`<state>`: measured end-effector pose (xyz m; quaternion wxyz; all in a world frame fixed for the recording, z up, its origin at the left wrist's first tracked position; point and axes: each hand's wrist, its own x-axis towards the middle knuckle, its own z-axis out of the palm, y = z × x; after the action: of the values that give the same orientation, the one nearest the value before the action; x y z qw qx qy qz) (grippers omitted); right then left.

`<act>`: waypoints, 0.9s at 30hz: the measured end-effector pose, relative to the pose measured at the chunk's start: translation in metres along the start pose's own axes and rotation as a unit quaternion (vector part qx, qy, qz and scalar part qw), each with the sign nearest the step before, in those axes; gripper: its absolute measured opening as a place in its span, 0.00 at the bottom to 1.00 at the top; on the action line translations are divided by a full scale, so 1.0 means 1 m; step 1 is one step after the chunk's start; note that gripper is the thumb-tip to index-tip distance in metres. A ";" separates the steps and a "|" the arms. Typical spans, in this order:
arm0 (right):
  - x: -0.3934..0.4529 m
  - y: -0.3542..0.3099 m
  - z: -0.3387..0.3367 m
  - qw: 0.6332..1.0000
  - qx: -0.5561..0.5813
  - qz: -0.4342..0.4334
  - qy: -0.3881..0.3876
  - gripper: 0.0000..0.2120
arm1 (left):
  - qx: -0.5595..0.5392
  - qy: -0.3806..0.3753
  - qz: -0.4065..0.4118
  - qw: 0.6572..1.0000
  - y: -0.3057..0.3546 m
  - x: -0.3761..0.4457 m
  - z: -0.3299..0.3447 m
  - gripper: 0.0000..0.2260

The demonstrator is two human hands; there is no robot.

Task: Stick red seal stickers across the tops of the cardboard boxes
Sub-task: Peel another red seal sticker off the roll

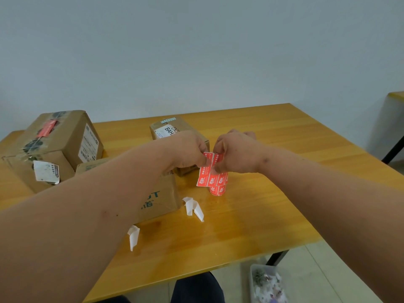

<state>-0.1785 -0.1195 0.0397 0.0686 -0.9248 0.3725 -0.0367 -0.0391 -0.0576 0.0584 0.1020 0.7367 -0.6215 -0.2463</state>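
Observation:
A strip of red seal stickers point(209, 179) hangs from both hands above the table, its rolled end point(217, 190) resting on the wood. My left hand point(188, 149) pinches the strip's upper left edge. My right hand point(235, 153) pinches the upper right part. Three cardboard boxes stand on the table: a large one point(54, 147) at the far left with a red sticker point(47, 127) across its top, a small one point(172, 130) behind my hands, and one point(161, 197) partly hidden under my left forearm.
Torn white backing papers lie on the wooden table point(262, 215), two point(193, 207) near the sticker roll and one point(133, 236) closer to me. A clear plastic bin point(269, 283) with scraps sits on the floor at the right. Another table's corner point(395, 96) shows at far right.

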 end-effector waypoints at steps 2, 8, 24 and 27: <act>0.000 0.000 0.000 1.000 0.002 0.001 -0.008 0.05 | -0.001 0.000 0.000 1.000 0.000 0.000 -0.001 0.09; -0.002 -0.001 -0.001 1.000 -0.001 -0.024 0.005 0.08 | -0.008 -0.003 0.000 1.000 -0.001 -0.002 -0.001 0.07; -0.003 0.007 0.000 0.999 0.034 -0.022 0.019 0.08 | -0.037 -0.014 -0.012 0.999 -0.003 -0.003 -0.002 0.05; -0.004 0.005 -0.002 0.998 0.056 0.001 -0.004 0.11 | -0.027 -0.001 -0.009 1.000 0.001 -0.002 -0.001 0.02</act>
<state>-0.1850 -0.1211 0.0405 0.1213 -0.9195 0.3701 -0.0539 -0.0395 -0.0562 0.0603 0.1190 0.7390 -0.6079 -0.2649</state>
